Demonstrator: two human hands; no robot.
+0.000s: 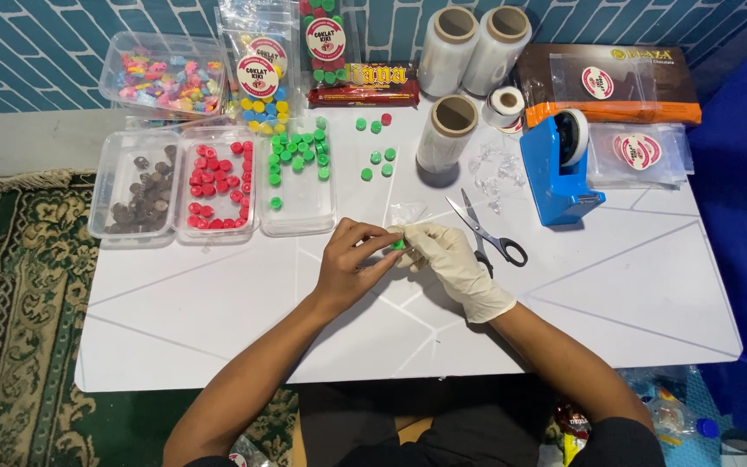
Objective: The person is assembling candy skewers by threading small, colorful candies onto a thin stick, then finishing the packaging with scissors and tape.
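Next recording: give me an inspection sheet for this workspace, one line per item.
Surface: white tabletop, bare toward the near edge.
Job's things: small green piece pinched between both hands, with clear plastic wrap just beyond.
Clutter: three clear trays of brown, red and green pieces; scissors; blue tape dispenser; rolls of clear film; sticker bags.
Grippers: bare left hand and white-gloved right hand, both pinching the piece.
Cables: nothing seen.
Surroundings: patterned green rug, blue tiled wall.
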